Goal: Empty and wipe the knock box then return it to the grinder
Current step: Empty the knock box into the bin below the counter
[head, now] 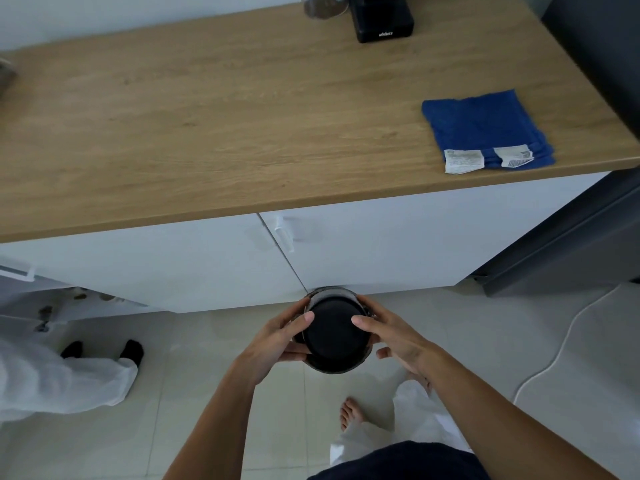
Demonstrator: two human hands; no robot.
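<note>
Head view, looking down: the wooden table (242, 109) spans the far half of the scene, above white cabinet doors (381, 244) and a pale tiled floor (207, 393). A dark appliance (571, 237) stands at the right edge. A white bag-lined bin (52, 375) sits on the floor at the near left. A folded blue cloth (485, 129) lies on the right part of the table, near its front edge. The black grinder (382, 19) stands at the far edge of the table, well apart from the cloth. The knock box (334, 336), round and black, is held in mid-air over the floor, in front of the cabinet doors. The left hand (277, 344) has its grip closed around the left side of the knock box. The right hand (391, 336) grips the right side, thumb on top.
</note>
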